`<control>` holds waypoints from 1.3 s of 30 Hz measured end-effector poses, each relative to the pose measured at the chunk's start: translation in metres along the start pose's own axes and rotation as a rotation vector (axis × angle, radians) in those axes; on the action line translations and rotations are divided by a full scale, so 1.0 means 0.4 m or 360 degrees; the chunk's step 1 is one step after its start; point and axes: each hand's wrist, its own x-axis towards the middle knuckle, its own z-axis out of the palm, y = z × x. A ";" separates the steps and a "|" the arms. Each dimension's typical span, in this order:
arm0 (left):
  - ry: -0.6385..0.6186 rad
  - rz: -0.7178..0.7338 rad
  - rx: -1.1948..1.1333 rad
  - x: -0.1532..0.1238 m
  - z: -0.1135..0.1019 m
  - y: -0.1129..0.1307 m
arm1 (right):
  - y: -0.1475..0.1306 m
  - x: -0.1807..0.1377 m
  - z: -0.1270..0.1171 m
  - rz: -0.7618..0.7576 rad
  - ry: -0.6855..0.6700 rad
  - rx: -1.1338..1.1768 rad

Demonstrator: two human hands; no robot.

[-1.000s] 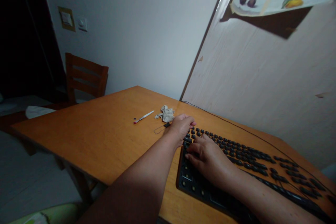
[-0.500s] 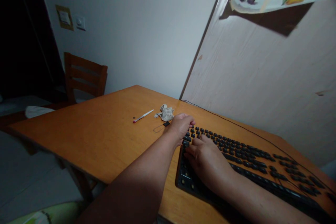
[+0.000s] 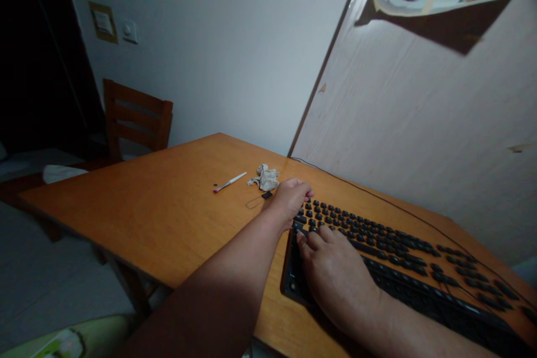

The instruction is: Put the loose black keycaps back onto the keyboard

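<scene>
My left hand (image 3: 292,197) is curled, fingers together, at the far left end of the loose black keycaps (image 3: 369,227). Whatever it holds is hidden. My right hand (image 3: 338,274) lies over the left end of a black keyboard base (image 3: 289,274). Its fingers are bent, thumb and fingertips close together near the base's upper left corner; I cannot make out what is between them. The keycaps lie in rows on the table behind the base. Part of the base is hidden under my right hand and forearm.
On the wooden table (image 3: 168,201), left of my hands, lie a white brush-like stick (image 3: 230,182), a crumpled grey cloth or tissue (image 3: 266,178) and a small black piece with a wire loop (image 3: 267,194). A cable (image 3: 356,179) runs along the wall. A chair (image 3: 136,117) stands beyond.
My right hand has shifted slightly toward me, and its fingers sit a little differently at the base's corner. My left hand has hardly moved. The view has tilted slightly.
</scene>
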 end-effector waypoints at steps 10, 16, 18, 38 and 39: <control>0.0003 0.0000 0.0017 -0.003 0.000 0.004 | -0.002 -0.002 0.007 -0.0027 -0.0022 0.0000; 0.0021 -0.0027 0.0030 0.005 0.001 -0.002 | 0.029 -0.005 -0.017 0.0076 0.0009 0.0152; 0.0026 -0.0013 0.0030 0.007 0.000 -0.004 | 0.034 -0.013 -0.023 0.0112 -0.0008 0.0201; 0.0064 0.0008 -0.0043 0.004 -0.001 -0.006 | 0.039 -0.032 -0.020 0.0138 -0.0035 0.0438; 0.0062 0.0009 -0.0039 0.005 -0.002 -0.007 | 0.039 -0.032 -0.020 0.0136 -0.0037 0.0439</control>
